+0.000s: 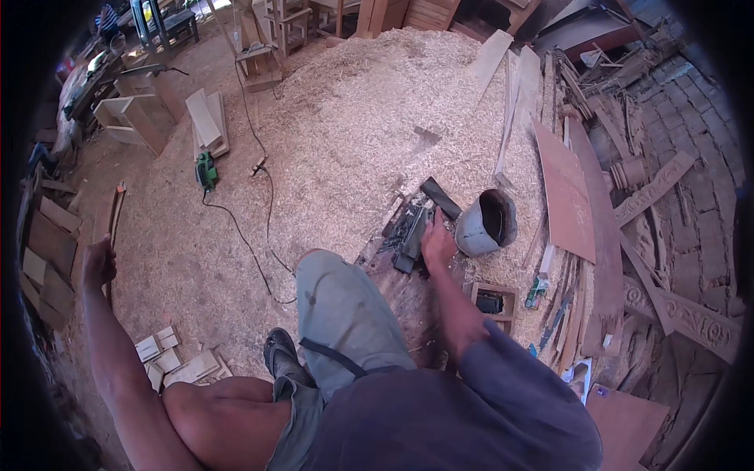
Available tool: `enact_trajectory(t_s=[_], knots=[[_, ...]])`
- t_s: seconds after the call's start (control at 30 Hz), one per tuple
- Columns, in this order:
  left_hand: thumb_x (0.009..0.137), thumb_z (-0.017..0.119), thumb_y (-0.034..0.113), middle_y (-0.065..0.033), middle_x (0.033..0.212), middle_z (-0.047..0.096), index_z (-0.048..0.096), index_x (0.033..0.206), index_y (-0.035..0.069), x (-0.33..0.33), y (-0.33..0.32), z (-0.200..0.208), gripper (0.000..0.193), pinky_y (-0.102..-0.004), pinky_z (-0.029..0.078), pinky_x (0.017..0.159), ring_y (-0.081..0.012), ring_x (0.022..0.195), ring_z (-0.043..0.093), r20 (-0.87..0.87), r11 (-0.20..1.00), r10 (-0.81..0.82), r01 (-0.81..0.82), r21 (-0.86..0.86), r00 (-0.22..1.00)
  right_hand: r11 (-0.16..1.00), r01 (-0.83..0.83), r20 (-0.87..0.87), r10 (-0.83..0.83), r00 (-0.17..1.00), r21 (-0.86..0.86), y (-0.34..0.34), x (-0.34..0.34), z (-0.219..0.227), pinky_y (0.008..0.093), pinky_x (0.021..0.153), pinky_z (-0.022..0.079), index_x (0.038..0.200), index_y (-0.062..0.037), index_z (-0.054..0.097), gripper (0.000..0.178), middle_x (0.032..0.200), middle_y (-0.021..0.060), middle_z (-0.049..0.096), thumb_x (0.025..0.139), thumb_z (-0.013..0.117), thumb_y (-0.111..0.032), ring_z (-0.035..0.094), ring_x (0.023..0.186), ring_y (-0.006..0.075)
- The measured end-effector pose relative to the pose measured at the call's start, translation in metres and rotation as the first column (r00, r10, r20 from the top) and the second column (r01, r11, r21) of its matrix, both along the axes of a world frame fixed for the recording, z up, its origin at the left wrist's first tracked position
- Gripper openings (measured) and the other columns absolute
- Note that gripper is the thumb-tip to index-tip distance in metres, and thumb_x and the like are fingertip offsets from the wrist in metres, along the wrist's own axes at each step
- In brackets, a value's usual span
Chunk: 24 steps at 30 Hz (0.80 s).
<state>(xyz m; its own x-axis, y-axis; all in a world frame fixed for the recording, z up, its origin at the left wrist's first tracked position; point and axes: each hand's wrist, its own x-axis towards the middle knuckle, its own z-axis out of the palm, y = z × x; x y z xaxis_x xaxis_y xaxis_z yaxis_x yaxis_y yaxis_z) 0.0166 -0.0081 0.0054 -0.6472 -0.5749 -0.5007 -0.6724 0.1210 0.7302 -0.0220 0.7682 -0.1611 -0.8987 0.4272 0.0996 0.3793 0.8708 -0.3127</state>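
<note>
My left hand (98, 263) is stretched far out to the left and closed around a thin upright wooden strip (115, 212). My right hand (437, 240) reaches forward past my raised knee (338, 290) and rests on a heap of dark tools (410, 235) on a worn plank. A dark flat bar (440, 197) lies just beyond the fingers. A tipped grey bucket (487, 224) sits right of that hand, almost touching it. Whether the right fingers grip anything is hidden.
A big mound of wood shavings (369, 118) covers the floor ahead. A green power tool (206, 169) with a black cable (251, 243) lies at left. Boards and carved trim (597, 220) are stacked at right, small wood blocks (177, 361) near my foot, and furniture frames at the back.
</note>
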Motion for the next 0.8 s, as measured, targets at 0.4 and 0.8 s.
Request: enact_trajectory(t_s=[0.4,0.8], knots=[[0.089,0.055,0.044,0.0027,0.045,0.031,0.053,0.077,0.005,-0.001,0.006,-0.010,0.040,-0.0291,0.023,0.032,-0.0117,0.031,0.029,0.120,0.999,-0.008,0.003,0.039,0.993,0.999,-0.029,-0.100,0.031,0.994,0.022,0.002,0.005,-0.014,0.0515,0.067,0.048,0.140,-0.0244,0.041,0.049,0.080,0.0196,0.066,0.091,0.050,-0.031,0.064,0.075,0.0401],[0.088,0.052,0.040,-0.0034,0.058,0.051,0.060,0.078,0.006,0.004,0.014,-0.017,0.037,-0.0318,0.044,0.044,-0.0182,0.047,0.054,0.161,0.999,-0.040,0.040,0.002,0.986,0.999,-0.045,-0.033,0.046,0.998,0.023,0.001,0.017,-0.009,0.0513,0.070,0.047,0.139,-0.0215,0.042,0.048,0.086,0.0220,0.065,0.092,0.048,-0.033,0.063,0.080,0.0410]])
